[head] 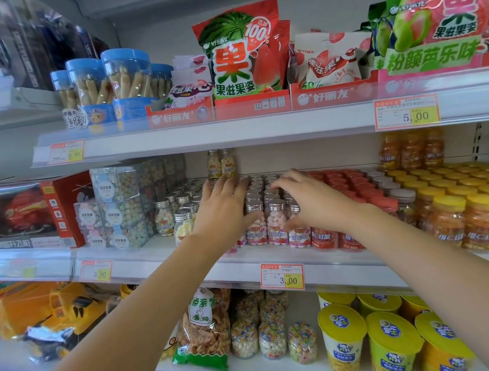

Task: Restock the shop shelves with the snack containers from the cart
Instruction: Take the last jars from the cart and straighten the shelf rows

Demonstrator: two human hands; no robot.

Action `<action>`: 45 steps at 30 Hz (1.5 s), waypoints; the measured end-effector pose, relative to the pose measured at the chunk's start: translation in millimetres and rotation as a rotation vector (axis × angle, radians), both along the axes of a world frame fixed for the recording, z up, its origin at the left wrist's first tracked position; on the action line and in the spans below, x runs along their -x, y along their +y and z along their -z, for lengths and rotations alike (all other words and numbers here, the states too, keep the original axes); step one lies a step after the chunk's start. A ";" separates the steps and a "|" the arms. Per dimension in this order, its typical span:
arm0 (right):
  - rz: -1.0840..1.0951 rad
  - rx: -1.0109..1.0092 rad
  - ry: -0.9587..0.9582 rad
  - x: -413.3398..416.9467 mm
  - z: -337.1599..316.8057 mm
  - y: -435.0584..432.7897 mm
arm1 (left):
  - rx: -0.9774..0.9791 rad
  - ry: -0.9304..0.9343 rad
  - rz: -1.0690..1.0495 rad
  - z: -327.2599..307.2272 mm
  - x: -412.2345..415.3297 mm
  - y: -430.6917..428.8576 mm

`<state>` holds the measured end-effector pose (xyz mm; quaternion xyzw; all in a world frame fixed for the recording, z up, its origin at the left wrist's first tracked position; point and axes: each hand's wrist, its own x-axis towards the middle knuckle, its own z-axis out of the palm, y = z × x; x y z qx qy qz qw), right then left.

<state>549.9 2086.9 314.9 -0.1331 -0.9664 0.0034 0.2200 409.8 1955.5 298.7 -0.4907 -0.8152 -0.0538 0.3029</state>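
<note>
Small clear bottles of pink candy (pixel 276 223) with silver caps stand in rows at the middle of the middle shelf (pixel 243 261). Both my arms reach in from below. My left hand (pixel 224 209) lies with straight fingers against the left side of the front bottles, its thumb across one of them. My right hand (pixel 311 200) arches over the same group from the right. Its fingertips touch the caps and its thumb curls round the front of a bottle (pixel 298 235). The cart is not in view.
Red-capped jars (pixel 351 188) and yellow-capped orange jars (pixel 450 219) fill the shelf to the right; clear candy boxes (pixel 116 207) stand to the left. The upper shelf carries fruit gummy bags (pixel 241 51) and blue-lidded tubs (pixel 126 77). The lower shelf has yellow cups (pixel 343 338) and candy jars.
</note>
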 end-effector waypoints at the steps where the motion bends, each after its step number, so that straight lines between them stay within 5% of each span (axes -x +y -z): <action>1: 0.043 -0.040 -0.050 -2.8 0.1 0.0 | 0.027 -0.022 -0.052 1.5 2.6 -2.0; 7: 0.319 -0.103 -0.431 6.1 -4.8 9.6 | 0.275 -0.192 -0.089 -3.9 12.9 -4.1; 16: 0.281 -0.118 -0.474 12.4 -4.0 14.4 | 0.253 -0.190 -0.062 -3.6 16.6 -1.8; 23: 0.079 0.061 -0.009 10.0 -9.1 2.3 | 0.126 -0.144 0.095 -10.2 4.0 3.6; 37: 0.059 0.124 -0.058 28.7 -16.7 2.3 | 0.062 -0.397 0.184 -12.0 11.4 3.9; 45: 0.037 0.167 -0.092 30.2 -21.0 6.5 | 0.052 -0.378 0.207 -10.1 17.8 9.5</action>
